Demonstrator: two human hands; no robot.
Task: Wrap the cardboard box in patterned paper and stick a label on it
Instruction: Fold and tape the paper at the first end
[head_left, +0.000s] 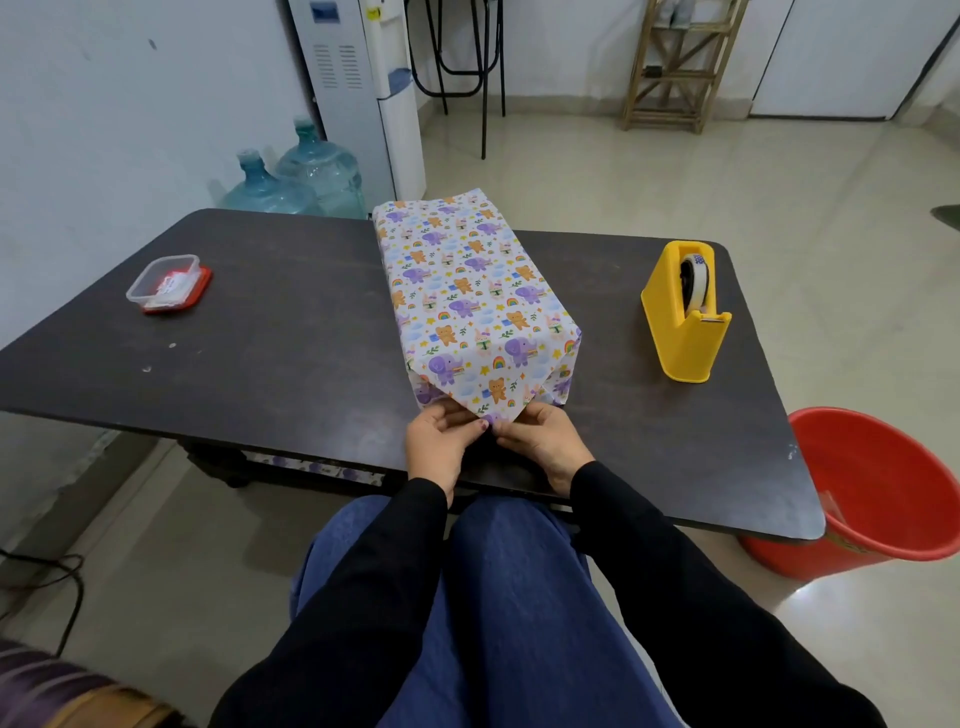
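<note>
A long box (462, 280) covered in white paper with purple elephants, bears and rainbows lies lengthwise in the middle of the dark table (270, 332). At its near end the paper is folded down into a triangular flap (491, 395) whose tip points toward me. My left hand (441, 447) and my right hand (545, 447) meet at that tip and pinch it between thumb and fingers, low against the table. The cardboard itself is hidden under the paper.
A yellow tape dispenser (685, 317) stands to the right of the box. A small clear container with a red lid (169, 283) sits far left. A red bucket (878, 493) stands on the floor by the table's right corner. More patterned paper (311, 465) lies on the shelf below.
</note>
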